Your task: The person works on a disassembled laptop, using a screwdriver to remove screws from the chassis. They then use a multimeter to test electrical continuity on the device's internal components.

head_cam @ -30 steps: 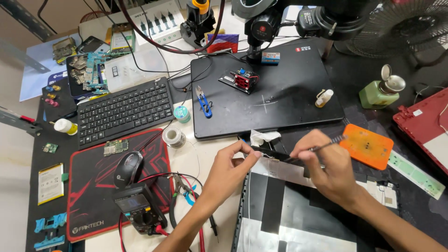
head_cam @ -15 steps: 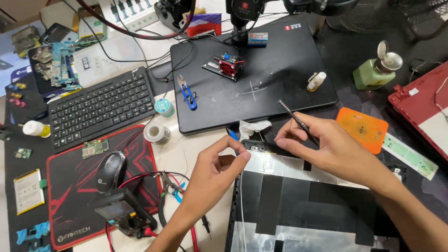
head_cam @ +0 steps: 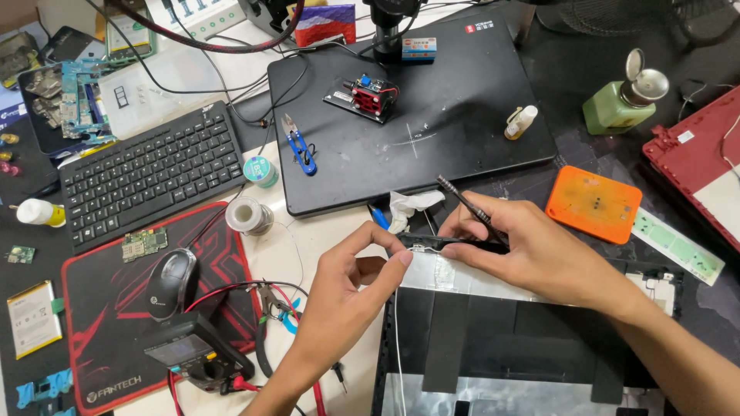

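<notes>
Far left: black keyboard (head_cam: pixel 150 173), mouse (head_cam: pixel 171 282) on a red-black mat (head_cam: pixel 100 331), multimeter (head_cam: pixel 196 356) with red leads trailing across the worktop (head_cam: pixel 316 231). Solder spool (head_cam: pixel 248 216) sits just above the left hand.

Left hand (head_cam: pixel 347 296) is curled, thumb and forefinger nearly closed, pinching the left end of a thin black strip (head_cam: pixel 443 243) at the top edge of the opened panel (head_cam: pixel 509 331). Right hand (head_cam: pixel 532 250) is folded over the strip's right end, fingers closed on it, with a slim dark tool (head_cam: pixel 462 202) held between the fingers and angled up-left.

Risks, judged from this:
- Strip is thin and held only at the ends; uneven pull could bend or snap it.
- Tool tip is close to the strip and the silver foil (head_cam: pixel 455 273) below; a slip could scratch or puncture.
- White wire (head_cam: pixel 398 354) runs down the panel's left edge near the left wrist; a snag could tug it loose.
- Crumpled tissue (head_cam: pixel 412 206) and blue-handled tool (head_cam: pixel 379 217) lie just beside the strip and could be dragged.

Further right: orange pad (head_cam: pixel 593 202), green bottle (head_cam: pixel 624 104), well apart.
</notes>
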